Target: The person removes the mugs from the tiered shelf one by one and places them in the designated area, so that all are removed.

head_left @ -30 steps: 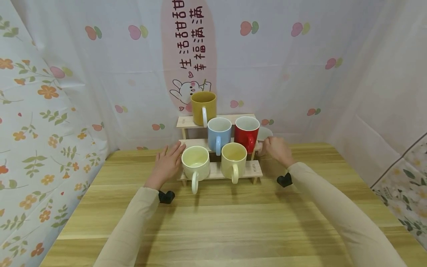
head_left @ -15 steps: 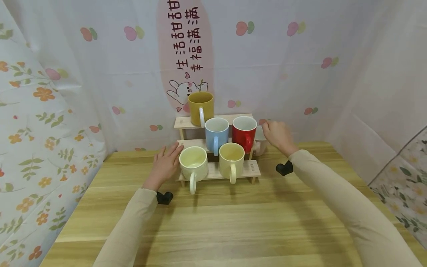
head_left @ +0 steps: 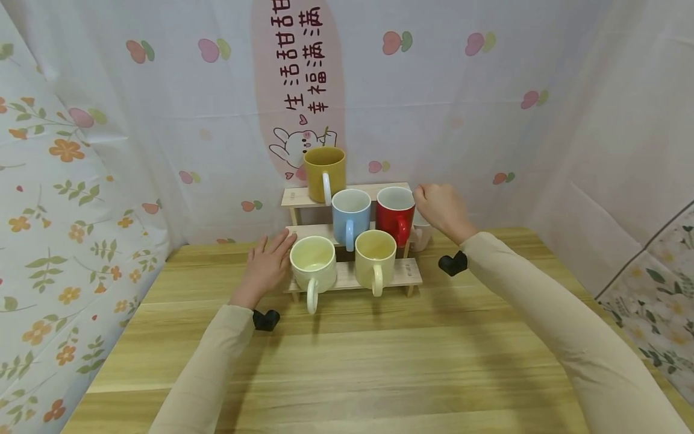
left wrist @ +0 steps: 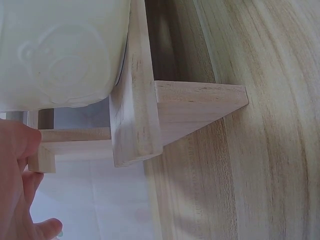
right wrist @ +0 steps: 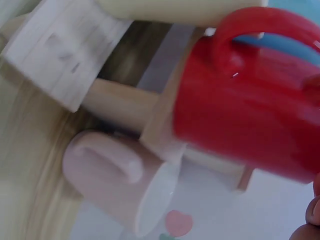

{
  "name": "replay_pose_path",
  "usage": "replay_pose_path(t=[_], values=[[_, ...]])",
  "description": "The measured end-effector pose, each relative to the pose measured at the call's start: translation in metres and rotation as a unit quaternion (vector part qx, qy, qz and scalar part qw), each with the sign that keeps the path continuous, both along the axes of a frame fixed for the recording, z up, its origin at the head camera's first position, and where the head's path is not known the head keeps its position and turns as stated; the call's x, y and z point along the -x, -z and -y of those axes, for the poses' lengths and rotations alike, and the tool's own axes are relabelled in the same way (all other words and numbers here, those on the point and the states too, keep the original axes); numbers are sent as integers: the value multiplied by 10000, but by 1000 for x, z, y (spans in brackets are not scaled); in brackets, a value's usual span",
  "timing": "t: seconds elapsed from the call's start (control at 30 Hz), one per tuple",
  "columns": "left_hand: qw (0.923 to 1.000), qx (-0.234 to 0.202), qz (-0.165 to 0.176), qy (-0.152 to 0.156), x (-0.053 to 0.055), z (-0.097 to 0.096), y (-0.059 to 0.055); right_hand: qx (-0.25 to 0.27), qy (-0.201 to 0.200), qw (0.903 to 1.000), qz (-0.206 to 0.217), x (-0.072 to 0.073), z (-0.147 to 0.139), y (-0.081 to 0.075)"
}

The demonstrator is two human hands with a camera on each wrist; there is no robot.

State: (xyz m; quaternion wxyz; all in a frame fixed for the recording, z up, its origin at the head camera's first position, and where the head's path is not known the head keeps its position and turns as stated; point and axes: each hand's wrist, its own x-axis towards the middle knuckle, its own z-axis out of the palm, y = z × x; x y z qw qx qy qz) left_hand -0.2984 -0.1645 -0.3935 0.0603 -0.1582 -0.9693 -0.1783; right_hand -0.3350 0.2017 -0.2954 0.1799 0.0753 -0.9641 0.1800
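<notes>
On the wooden tiered rack [head_left: 403, 273] stand a mustard mug [head_left: 325, 175], a light blue mug [head_left: 351, 217], a red mug [head_left: 396, 214], a pale green mug [head_left: 313, 265] and a pale yellow mug [head_left: 375, 259]. My left hand [head_left: 265, 268] rests its fingers on the left end of the middle shelf [left wrist: 75, 135], thumb held apart. My right hand [head_left: 444, 208] is at the red mug's right rim with bent fingers. Its fingertips [right wrist: 314, 212] show only at the right wrist view's edge, so their contact with the mug is unclear. A pink mug [right wrist: 107, 177] stands on the table behind the rack's right side.
The wood-grain table [head_left: 347, 374] stretches in front of the rack. A printed cloth [head_left: 461, 90] hangs close behind, and a floral cloth [head_left: 70, 211] hangs on the left. The pale green and pale yellow mugs' handles jut out past the rack's front.
My right hand has left the pink mug's rim, rising and moving left to the red mug. My left hand has stayed on the rack. The view has shifted slightly.
</notes>
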Motion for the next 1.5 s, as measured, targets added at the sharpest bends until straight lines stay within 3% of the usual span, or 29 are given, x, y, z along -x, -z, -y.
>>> replay_pose_path(t=[0.5,0.8,1.27,1.5], values=[[10000,75,12,-18,0,0,0,-179,-223,9989,-374,-2,29,-25],[10000,46,3,8,1,1,1,-173,-333,9993,26,-1,49,-32],[10000,50,-81,32,0,0,1,-611,-549,9961,-328,1,80,-39],[10000,15,-67,-7,0,1,2,-731,-631,9950,-245,6,96,-41]])
